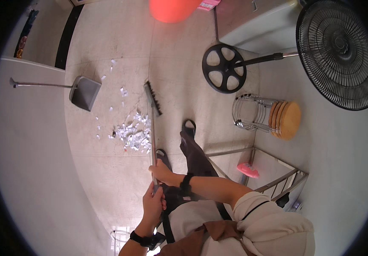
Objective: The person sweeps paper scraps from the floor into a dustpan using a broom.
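Observation:
A long-handled broom slants down from my hands to its narrow head, whose dark bristles face right against the tiled floor. My left hand is closed around the upper end of the handle. Lower on the same handle, my right hand grips it. Just left of the handle lies a heap of white paper scraps, with a small dark piece at its left edge. More loose scraps trail away beyond the heap. A grey long-handled dustpan stands by the left wall, its mouth towards the scraps.
A black pedestal fan on a round base stands at the right. Near it are stacked stools with wooden seats. A metal frame with a pink container is beside my legs. A red bucket sits ahead.

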The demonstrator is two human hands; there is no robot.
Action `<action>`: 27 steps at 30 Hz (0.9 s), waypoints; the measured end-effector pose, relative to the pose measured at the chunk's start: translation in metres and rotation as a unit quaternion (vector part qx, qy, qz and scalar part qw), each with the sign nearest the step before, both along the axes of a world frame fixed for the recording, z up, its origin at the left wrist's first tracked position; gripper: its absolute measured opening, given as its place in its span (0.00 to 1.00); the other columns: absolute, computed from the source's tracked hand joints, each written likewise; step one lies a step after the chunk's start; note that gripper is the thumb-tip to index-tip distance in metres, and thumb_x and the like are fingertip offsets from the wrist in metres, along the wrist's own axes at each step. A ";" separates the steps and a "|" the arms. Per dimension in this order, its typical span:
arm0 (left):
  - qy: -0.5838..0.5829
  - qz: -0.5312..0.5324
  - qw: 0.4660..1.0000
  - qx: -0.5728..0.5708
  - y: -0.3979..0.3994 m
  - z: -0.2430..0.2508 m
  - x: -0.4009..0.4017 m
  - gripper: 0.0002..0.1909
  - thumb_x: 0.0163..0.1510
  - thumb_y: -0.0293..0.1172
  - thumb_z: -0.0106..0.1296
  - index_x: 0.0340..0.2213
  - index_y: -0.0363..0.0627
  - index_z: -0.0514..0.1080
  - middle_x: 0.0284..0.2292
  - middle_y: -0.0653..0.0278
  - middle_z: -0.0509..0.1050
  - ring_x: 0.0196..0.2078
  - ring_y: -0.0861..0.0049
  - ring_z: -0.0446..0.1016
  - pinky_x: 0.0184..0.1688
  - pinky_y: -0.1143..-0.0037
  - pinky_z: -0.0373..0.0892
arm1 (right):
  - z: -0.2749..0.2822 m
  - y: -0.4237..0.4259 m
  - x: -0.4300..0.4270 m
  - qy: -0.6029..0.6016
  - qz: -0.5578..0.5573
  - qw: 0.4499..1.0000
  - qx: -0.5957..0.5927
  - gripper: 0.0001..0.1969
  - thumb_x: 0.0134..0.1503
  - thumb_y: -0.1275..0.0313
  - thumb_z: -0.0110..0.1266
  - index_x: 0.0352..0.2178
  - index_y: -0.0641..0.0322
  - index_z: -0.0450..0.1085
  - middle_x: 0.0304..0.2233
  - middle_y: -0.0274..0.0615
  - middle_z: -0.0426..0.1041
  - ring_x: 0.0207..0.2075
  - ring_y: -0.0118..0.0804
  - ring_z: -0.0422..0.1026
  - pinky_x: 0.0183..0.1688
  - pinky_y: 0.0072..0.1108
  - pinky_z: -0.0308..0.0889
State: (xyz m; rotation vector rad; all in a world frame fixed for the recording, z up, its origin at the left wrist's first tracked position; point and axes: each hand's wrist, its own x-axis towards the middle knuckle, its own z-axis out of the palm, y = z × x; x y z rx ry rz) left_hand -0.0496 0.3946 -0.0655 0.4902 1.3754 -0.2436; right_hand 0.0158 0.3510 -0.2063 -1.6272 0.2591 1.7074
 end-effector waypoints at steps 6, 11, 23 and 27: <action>-0.113 0.046 0.992 -0.034 0.012 -0.040 0.155 0.17 0.49 0.33 0.40 0.42 0.45 0.58 0.16 0.70 0.61 0.10 0.87 0.56 0.10 0.86 0.53 | -0.020 0.013 0.186 -0.191 0.020 0.981 -0.036 0.12 0.47 0.67 0.44 0.29 0.64 0.56 0.18 0.36 0.60 0.15 0.25 0.60 0.14 0.19 0.57; -0.187 0.094 0.973 -0.094 0.049 -0.102 0.325 0.12 0.50 0.36 0.40 0.36 0.49 0.63 0.18 0.71 0.61 0.12 0.89 0.56 0.12 0.89 0.55 | -0.069 0.043 0.375 -0.239 0.041 0.968 -0.065 0.13 0.49 0.60 0.42 0.23 0.60 0.58 0.09 0.35 0.59 0.08 0.29 0.58 0.09 0.21 0.51; -0.122 0.188 0.965 -0.135 0.084 -0.147 0.339 0.13 0.51 0.36 0.39 0.39 0.50 0.62 0.14 0.76 0.59 0.10 0.92 0.52 0.10 0.88 0.49 | -0.158 0.081 0.391 -0.495 0.656 0.531 0.206 0.10 0.25 0.66 0.53 0.10 0.61 0.68 0.12 0.44 0.67 0.16 0.43 0.66 0.22 0.34 0.57; 0.015 0.187 0.980 -0.065 0.072 -0.061 0.267 0.12 0.52 0.35 0.36 0.39 0.51 0.61 0.16 0.74 0.59 0.10 0.92 0.52 0.10 0.89 0.52 | -0.068 0.089 0.284 0.084 0.231 0.969 0.028 0.26 0.47 0.67 0.41 0.38 0.79 0.41 0.17 0.57 0.63 0.12 0.37 0.65 0.07 0.23 0.58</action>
